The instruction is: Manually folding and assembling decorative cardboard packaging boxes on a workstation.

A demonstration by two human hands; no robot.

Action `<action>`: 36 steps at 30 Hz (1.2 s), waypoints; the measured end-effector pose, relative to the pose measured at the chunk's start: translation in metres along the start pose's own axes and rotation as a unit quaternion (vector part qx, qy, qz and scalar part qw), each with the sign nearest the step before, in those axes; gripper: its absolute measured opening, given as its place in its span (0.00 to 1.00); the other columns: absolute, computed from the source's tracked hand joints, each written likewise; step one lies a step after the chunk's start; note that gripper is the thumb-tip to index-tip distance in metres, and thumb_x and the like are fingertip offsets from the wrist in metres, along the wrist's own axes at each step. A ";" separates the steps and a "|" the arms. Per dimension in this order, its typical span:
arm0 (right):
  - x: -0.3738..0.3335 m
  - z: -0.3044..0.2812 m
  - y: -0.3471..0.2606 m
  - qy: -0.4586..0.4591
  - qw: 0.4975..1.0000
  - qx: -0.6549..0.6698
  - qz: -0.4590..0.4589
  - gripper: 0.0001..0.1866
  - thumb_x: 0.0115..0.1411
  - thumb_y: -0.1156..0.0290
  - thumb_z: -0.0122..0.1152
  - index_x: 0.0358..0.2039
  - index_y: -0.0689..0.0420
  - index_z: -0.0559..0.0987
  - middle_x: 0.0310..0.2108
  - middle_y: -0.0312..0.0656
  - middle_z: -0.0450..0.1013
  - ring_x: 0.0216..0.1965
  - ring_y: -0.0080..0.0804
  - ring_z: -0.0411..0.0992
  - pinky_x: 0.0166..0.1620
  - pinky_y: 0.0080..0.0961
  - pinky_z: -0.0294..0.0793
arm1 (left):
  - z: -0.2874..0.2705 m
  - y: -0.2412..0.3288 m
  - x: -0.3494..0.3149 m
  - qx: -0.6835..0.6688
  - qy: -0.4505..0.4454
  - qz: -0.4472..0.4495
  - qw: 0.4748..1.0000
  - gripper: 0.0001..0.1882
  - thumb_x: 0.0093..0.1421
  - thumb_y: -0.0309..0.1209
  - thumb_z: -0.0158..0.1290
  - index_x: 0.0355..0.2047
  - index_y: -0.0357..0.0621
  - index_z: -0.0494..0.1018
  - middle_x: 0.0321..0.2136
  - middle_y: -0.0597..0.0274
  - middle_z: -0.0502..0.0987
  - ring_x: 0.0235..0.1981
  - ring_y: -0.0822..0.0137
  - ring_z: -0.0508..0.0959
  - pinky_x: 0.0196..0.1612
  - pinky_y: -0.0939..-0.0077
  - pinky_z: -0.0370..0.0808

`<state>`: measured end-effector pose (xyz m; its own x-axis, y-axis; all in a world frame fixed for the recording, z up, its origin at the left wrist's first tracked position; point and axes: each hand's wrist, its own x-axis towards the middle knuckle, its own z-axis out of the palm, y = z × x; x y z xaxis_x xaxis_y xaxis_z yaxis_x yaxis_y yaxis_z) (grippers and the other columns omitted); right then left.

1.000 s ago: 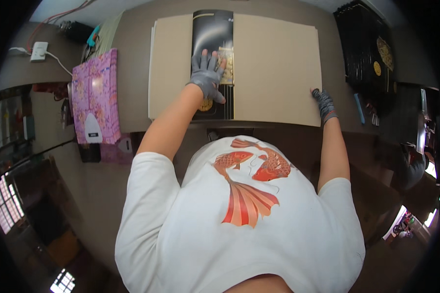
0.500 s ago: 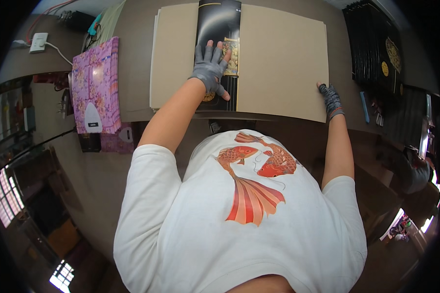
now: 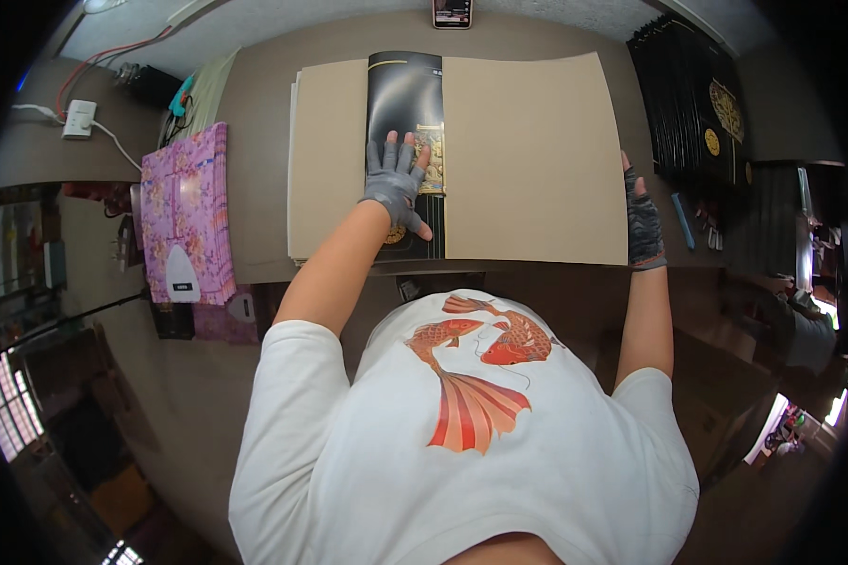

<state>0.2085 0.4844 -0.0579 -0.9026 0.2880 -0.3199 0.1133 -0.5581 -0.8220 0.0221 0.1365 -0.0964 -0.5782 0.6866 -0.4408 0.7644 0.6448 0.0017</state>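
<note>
My left hand [image 3: 396, 184], in a grey fingerless glove, lies flat with spread fingers on a glossy black printed strip [image 3: 405, 89] with gold decoration. This strip runs front to back between two plain brown areas. To its right is a large brown cardboard sheet [image 3: 532, 160], its right side slightly bowed. My right hand [image 3: 644, 221], gloved the same way, rests against the sheet's right edge. Its visible fingers are stretched out along that edge, and part of the hand is hidden. Further brown sheets [image 3: 325, 160] show layered at the left.
A stack of purple floral folders [image 3: 188, 188] stands at the left, near a white power strip [image 3: 79, 120] with cables. Black gold-printed folders [image 3: 693, 104] are piled at the far right beside a blue stick-like tool [image 3: 682, 221]. A phone [image 3: 452, 13] sits at the back.
The view has tilted, so the table sits lower in it and the phone appears. My right hand has slid from the sheet's edge to lie alongside it. My left hand stays on the black strip.
</note>
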 end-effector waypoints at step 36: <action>0.090 0.097 0.115 0.069 0.759 -0.572 -0.304 0.37 0.60 0.59 0.61 0.68 0.50 0.61 0.69 0.57 0.50 0.70 0.52 0.50 0.70 0.40 0.50 | 0.004 -0.007 -0.001 -0.033 0.017 0.016 0.999 0.81 0.26 0.71 0.66 0.72 0.43 0.37 0.71 0.38 0.34 0.71 0.37 0.29 0.66 0.35 0.26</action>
<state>0.0999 0.3706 -0.1355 -0.8891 0.3448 0.3011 0.0513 0.7286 -0.6830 0.0184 0.1296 -0.0996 -0.5639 0.7171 -0.4096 0.7626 0.6425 0.0751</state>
